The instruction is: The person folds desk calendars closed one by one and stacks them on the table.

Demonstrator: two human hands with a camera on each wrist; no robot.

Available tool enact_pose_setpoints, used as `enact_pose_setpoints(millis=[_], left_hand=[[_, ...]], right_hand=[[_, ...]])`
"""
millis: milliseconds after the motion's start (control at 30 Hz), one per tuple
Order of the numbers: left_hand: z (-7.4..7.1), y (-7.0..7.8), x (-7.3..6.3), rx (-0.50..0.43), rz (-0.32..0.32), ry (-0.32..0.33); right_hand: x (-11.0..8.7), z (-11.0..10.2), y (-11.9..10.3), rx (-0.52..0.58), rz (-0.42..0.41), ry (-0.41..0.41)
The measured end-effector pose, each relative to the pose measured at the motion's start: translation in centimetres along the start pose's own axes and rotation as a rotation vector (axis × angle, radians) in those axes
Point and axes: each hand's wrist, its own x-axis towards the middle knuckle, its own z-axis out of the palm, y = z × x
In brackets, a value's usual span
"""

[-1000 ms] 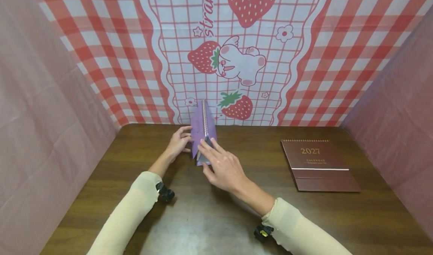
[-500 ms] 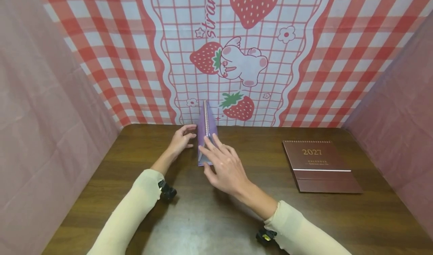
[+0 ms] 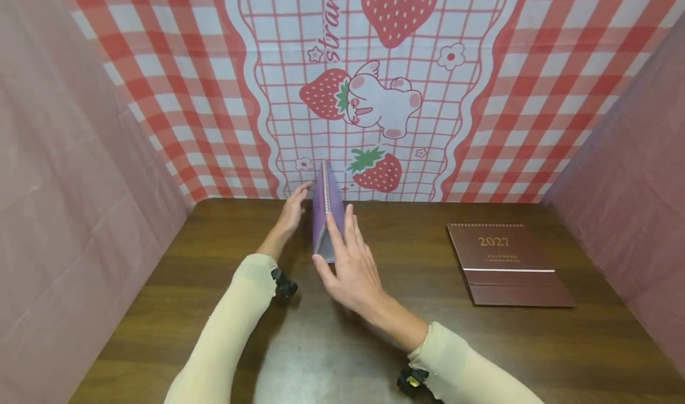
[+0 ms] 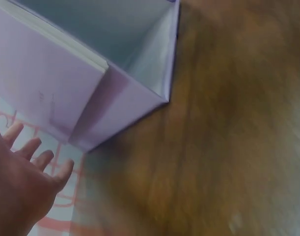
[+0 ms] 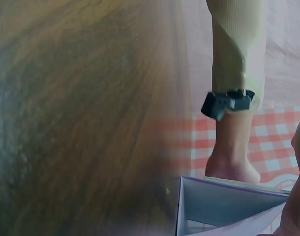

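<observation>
A purple spiral-bound desk calendar (image 3: pixel 335 199) stands like a tent near the back of the table, one open end towards me. Its hollow triangular inside shows in the left wrist view, with the pages (image 4: pixel 41 73) lying along one sloping side. Left of it, my left hand (image 3: pixel 291 210) reaches forward with fingers loosely extended beside that side. My right hand (image 3: pixel 353 270) is at the near end and right side, fingers straight, index fingertip by the spiral and thumb by the lower near corner. The right wrist view shows only part of this hand (image 5: pixel 296 196).
A maroon 2027 desk calendar (image 3: pixel 505 261) lies flat at the right of the wooden table (image 3: pixel 332 344). A strawberry-print checked cloth (image 3: pixel 203 94) hangs behind the back edge, and pink cloths (image 3: pixel 69 184) hang at both sides.
The purple calendar's left flap, flared out a second ago, now lies in against the stand. My left hand has moved forward along it. My right hand's fingers have straightened and shifted slightly.
</observation>
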Motion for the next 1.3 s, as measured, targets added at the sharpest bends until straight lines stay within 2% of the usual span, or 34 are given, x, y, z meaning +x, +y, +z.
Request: enact_pose_setpoints(millis=[100,200,267,367,500,567,600,700,800,833,933,1000,1100,1167,1233,1300], left_hand=[[-0.2,-3.3,2.8,-0.031,0.002,0.026],[-0.2,-5.4,4.8,-0.03,0.001,-0.003],[0.0,-6.4,5.7,-0.021,0.014,-0.027],[0.4,-6.8,6.2,-0.041,0.024,-0.035],[0.6,-5.8,5.3,-0.054,0.013,-0.022],[0.7,-4.6,4.4,-0.047,0.007,-0.014],[0.8,-3.2,3.2,-0.048,0.01,-0.022],[0.7,-1.7,1.9,-0.032,0.017,-0.024],[0.5,-1.8,1.8,-0.005,0.008,-0.024],[0.3,-2.9,2.6,0.006,-0.003,-0.013],[0.0,-4.1,3.0,0.03,-0.01,-0.003],[-0.1,-3.9,2.6,0.065,-0.001,-0.004],[0.0,-2.0,0.8,0.106,0.009,0.001],[0.1,0.0,-0.7,0.107,0.014,-0.015],[0.1,0.8,-1.6,0.096,0.026,-0.02],[0.1,0.9,-1.9,0.114,0.036,-0.013]], right_hand=[[0.0,0.3,-0.1,0.013,0.048,-0.054],[0.0,0.4,-0.1,0.016,0.074,-0.081],[0.1,0.5,-0.1,0.018,0.082,-0.087],[0.1,0.4,-0.1,0.013,0.076,-0.095],[0.1,0.4,-0.1,-0.003,0.042,-0.097],[0.1,0.4,-0.1,-0.004,0.03,-0.096],[0.1,0.4,-0.1,-0.002,0.028,-0.095],[0.1,0.4,0.1,0.008,0.032,-0.102],[0.0,0.3,0.3,0.013,0.04,-0.11],[-0.1,0.3,0.4,0.009,0.04,-0.11],[-0.2,0.1,0.7,-0.004,0.038,-0.108],[-0.3,-0.1,0.9,-0.016,0.039,-0.106],[-0.3,-0.4,1.1,-0.024,0.039,-0.1],[-0.3,-0.6,1.3,-0.034,0.039,-0.093],[-0.3,-0.7,1.6,-0.044,0.036,-0.082],[-0.3,-0.9,1.9,-0.054,0.034,-0.067]])
